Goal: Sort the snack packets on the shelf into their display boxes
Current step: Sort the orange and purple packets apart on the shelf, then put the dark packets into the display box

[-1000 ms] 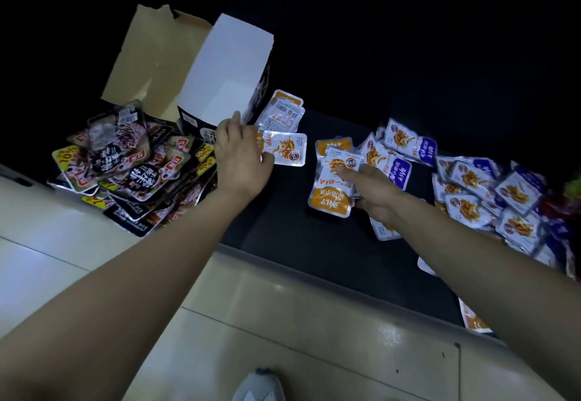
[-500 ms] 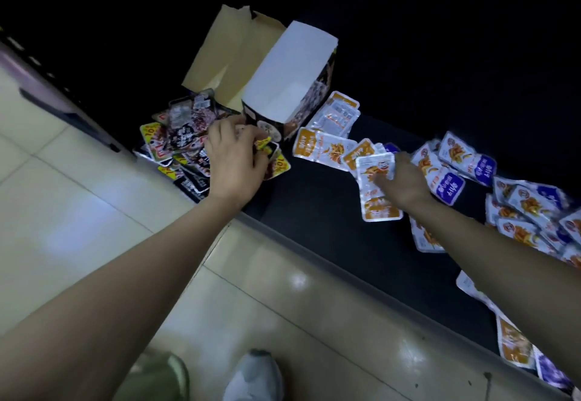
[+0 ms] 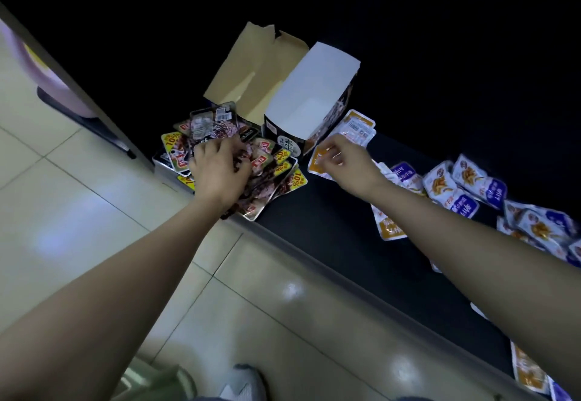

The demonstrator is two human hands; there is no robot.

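On the low black shelf (image 3: 330,237) stands an open display box (image 3: 311,108) with a white flap and brown torn flaps. Left of it lies a heap of dark snack packets (image 3: 276,177) with yellow "10%" corners. My left hand (image 3: 220,171) lies on that heap, fingers curled into the packets. Just right of the box, my right hand (image 3: 349,161) pinches an orange-and-white packet (image 3: 317,161) at the box's front corner. More orange-white packets (image 3: 358,125) lie behind it. Purple-and-white packets (image 3: 465,187) are scattered along the shelf to the right.
The shelf's front edge runs diagonally above a glossy cream tiled floor (image 3: 94,212). A grey shoe (image 3: 242,381) shows at the bottom. A dark upright shelf post (image 3: 85,111) stands at the left. Behind the box the shelf is black and unlit.
My left hand shifted from beside the box onto the dark packet heap. My right hand travelled left from the orange-white pile to the box's front corner, now pinching an orange packet. The camera swung left.
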